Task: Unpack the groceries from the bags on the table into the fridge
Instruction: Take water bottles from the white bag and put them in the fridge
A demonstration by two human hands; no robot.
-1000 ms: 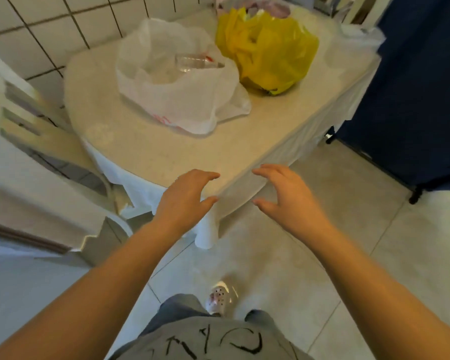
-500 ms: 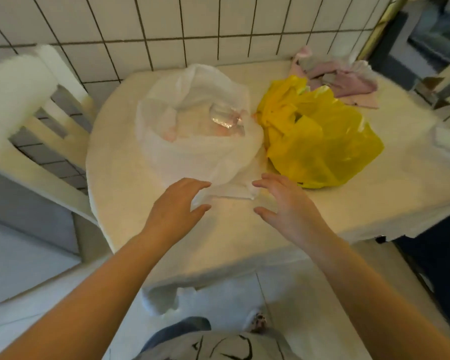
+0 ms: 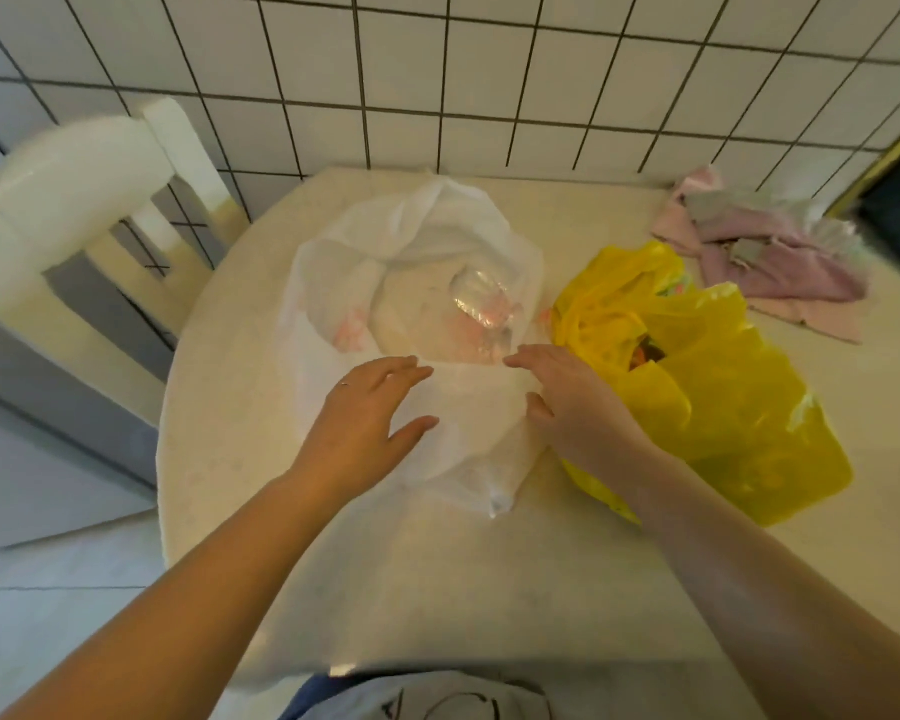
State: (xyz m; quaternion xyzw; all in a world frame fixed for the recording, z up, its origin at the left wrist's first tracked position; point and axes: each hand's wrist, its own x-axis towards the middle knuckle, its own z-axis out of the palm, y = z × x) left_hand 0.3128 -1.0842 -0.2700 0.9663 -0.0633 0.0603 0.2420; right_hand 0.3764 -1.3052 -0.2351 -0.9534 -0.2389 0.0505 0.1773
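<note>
A white bag (image 3: 411,283) lies on the counter (image 3: 437,574), its mouth spread wide. Inside it sits something clear and crinkled, perhaps a plastic bottle (image 3: 481,309), though the blur makes it hard to be sure. The left hand (image 3: 365,413) is over the near edge of the white bag, fingers straight and a little spread, the thumb set apart; it grips nothing, and whether it touches the plastic cannot be told. The right hand (image 3: 567,402) is at the near right edge of the white bag, fingers stretched towards the clear thing and thumb held away from them, also holding nothing. Just to the right of the white bag, touching it, lies a yellow bag (image 3: 723,407), its top bunched and partly open, with something dark showing in the gap. Beyond the yellow bag, further right of the white bag, a crumpled pink cloth (image 3: 770,262) lies near the tiled wall (image 3: 541,80). To the left of the white bag, off the counter, stands a white chair (image 3: 89,189).
</note>
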